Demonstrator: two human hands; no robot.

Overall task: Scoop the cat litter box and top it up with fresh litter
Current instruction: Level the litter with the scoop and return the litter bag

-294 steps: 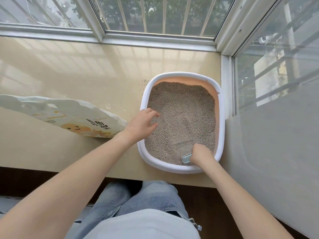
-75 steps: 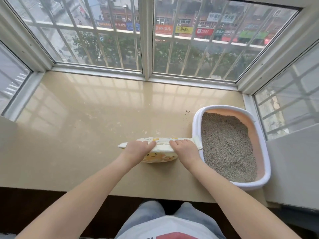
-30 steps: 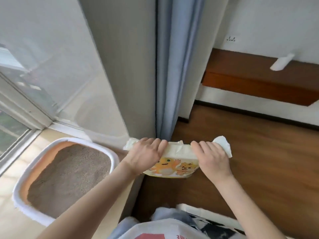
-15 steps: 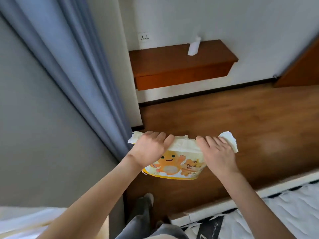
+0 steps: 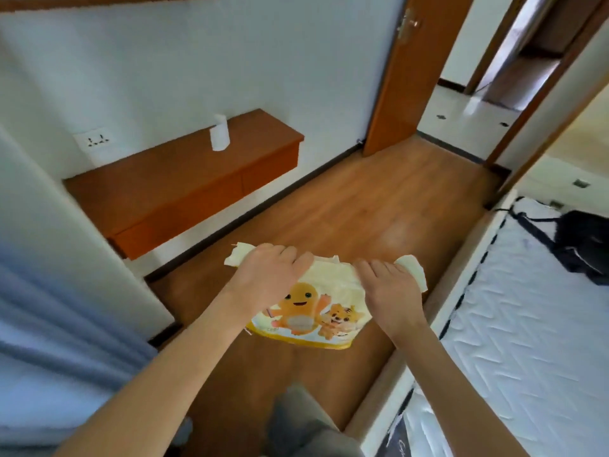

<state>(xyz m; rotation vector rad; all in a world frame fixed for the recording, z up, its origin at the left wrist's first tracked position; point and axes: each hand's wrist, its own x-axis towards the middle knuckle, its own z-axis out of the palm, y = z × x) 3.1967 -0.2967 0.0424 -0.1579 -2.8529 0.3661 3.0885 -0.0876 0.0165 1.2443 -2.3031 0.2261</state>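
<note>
Litter bag (image 5: 313,311), pale yellow with 2 cartoon animals printed on its front, hangs in mid-air above the wooden floor (image 5: 346,206), between the wall-mounted wooden shelf (image 5: 184,179) on one side and the white mattress (image 5: 527,324) on the other. The head view is the only 1 here, and the litter box does not appear in it. The left hand (image 5: 270,275) grips the bag's folded top edge with fingers curled over it; the right hand (image 5: 385,285) grips the same edge further along, fingers curled over too, so the top is stretched between them with a crumpled corner sticking out past each hand. The bag looks soft and slack, sagging below the fold, which suggests it is partly emptied and fairly light, though loose granules will shift inside. The film is probably slippery, so holding the rolled top with both hands seems the safest grip and keeps it closed.
</note>
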